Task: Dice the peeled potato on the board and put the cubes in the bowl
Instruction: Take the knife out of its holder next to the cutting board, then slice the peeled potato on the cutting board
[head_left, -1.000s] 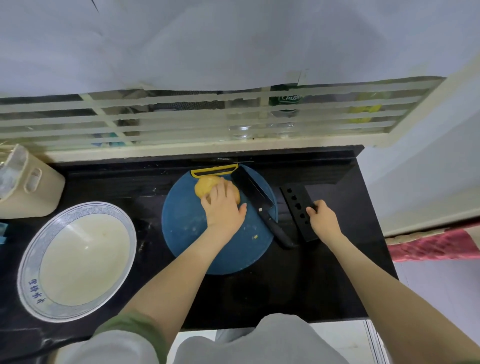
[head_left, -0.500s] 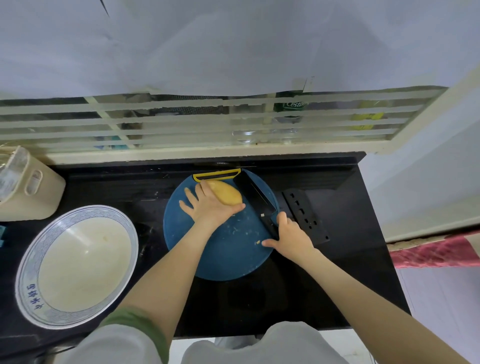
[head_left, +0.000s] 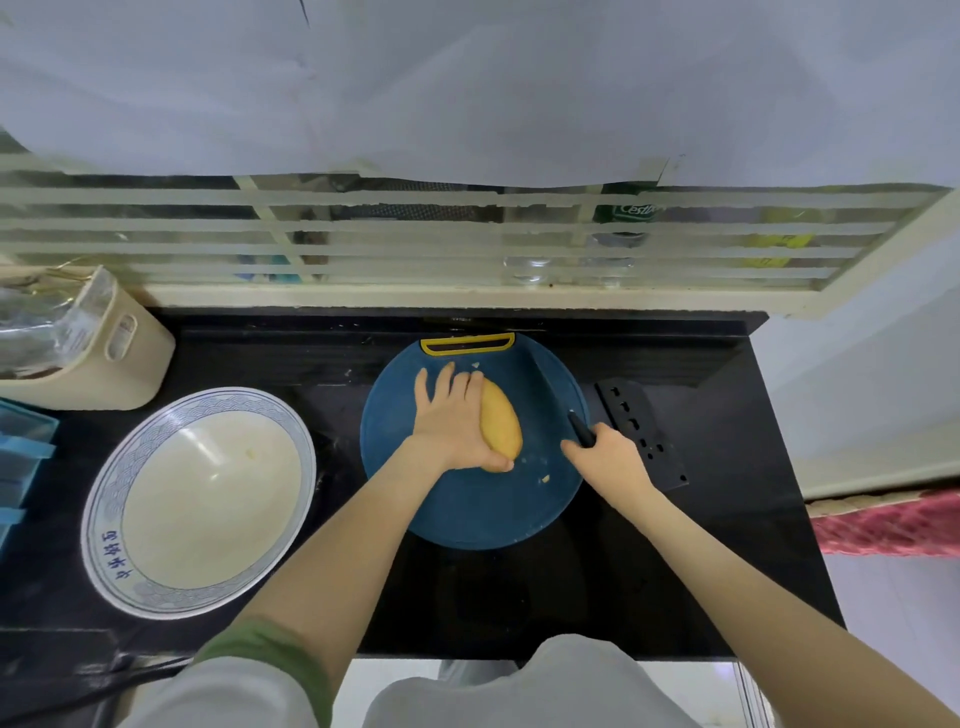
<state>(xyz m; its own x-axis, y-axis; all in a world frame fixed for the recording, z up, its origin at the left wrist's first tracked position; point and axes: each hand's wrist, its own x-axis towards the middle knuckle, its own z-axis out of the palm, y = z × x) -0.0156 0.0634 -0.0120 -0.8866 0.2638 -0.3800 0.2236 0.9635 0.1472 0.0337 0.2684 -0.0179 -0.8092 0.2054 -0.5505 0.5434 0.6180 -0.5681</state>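
Left hand (head_left: 451, 422): holds peeled potato (head_left: 501, 423) on blue cutting board (head_left: 467, 512), thumb round its near end.
Right hand (head_left: 609, 460): grips knife (head_left: 581, 430) handle.
Bowl (head_left: 104, 519): left, on bench (head_left: 623, 571).

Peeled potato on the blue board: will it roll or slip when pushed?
The peeled yellow oval potato looks rounded, no flat cut face, so probably apt to roll; the left hand braces it. Peeled surface likely slippery. Looks solid, so probably stiff.

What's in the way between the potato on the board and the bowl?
Nothing visible. Between the blue cutting board and the bowl lies only black counter. The left hand holds the potato on its bowl side; the right hand grips the knife opposite.
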